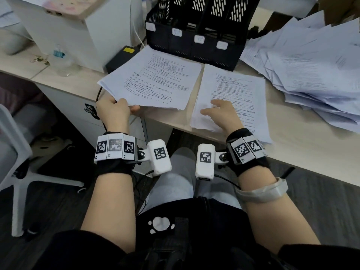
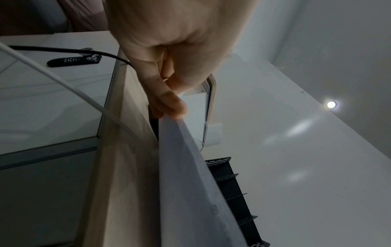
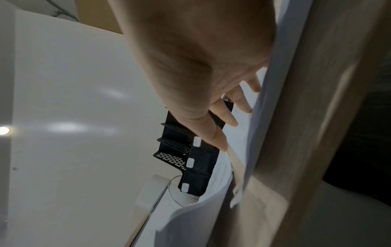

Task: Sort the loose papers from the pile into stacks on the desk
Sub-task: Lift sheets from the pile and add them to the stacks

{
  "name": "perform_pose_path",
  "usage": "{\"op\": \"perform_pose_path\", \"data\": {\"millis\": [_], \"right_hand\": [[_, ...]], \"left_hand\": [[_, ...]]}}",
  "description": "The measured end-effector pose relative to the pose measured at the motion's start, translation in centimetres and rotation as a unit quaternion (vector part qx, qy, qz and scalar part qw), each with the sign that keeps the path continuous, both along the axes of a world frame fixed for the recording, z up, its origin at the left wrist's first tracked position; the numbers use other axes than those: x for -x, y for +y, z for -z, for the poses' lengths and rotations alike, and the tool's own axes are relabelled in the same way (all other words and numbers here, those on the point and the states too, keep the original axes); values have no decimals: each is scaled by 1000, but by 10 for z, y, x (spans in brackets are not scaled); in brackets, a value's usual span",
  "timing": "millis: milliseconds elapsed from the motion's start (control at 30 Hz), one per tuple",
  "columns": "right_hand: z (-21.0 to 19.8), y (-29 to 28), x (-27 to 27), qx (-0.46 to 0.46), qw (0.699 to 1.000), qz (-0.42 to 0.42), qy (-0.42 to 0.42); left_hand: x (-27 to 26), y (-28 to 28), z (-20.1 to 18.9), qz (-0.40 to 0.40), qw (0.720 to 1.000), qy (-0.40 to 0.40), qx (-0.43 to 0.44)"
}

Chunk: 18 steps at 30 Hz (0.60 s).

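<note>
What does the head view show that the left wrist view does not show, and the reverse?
Only the head view shows the right hand resting flat on the right stack, the loose pile beyond it, and the printed text on the sheets.

Only the left wrist view shows the underside of the left stack and a ceiling light.

Both show the left hand pinching that stack's corner at the desk edge, and the black file organizer.
</note>
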State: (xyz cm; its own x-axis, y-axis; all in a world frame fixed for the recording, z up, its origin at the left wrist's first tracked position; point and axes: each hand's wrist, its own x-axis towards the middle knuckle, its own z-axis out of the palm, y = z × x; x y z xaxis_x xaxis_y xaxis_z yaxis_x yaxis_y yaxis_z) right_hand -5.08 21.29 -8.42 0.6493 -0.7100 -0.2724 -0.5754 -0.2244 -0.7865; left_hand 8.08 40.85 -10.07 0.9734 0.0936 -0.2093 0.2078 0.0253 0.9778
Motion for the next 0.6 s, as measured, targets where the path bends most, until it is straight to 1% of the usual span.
{"op": "perform_pose_path", "data": {"millis": [100,167,267,367,433,500,533,600], "right_hand": [[6,2,-2,10,1000,-7,19],[7,2,-1,16,1000,-10,20],[0,2,3,10,1000,1,-15],[-9,-2,10,21,997,13,-66],[-18,-4,15,36,995,9,-97],[-26,-4,20,46,991,4,-124],[-31,-3,23,48,990,2,-135],[-38,-4,29,51,986,1,-157]], "left_hand": [[6,0,1,-4,1000,-8,-10],[11,-2,-2,6,1000,-9,-1],[19,-3,-7,26,1000,-8,-13],[22,-1,-12,1,999,-33,-39],[25,-3,-20,-27,994,-29,-106],[31,-8,-30,-42,979,-24,-199],[36,-13,-37,-45,972,-29,-230],[46,-23,-50,-52,961,-53,-266]]}}
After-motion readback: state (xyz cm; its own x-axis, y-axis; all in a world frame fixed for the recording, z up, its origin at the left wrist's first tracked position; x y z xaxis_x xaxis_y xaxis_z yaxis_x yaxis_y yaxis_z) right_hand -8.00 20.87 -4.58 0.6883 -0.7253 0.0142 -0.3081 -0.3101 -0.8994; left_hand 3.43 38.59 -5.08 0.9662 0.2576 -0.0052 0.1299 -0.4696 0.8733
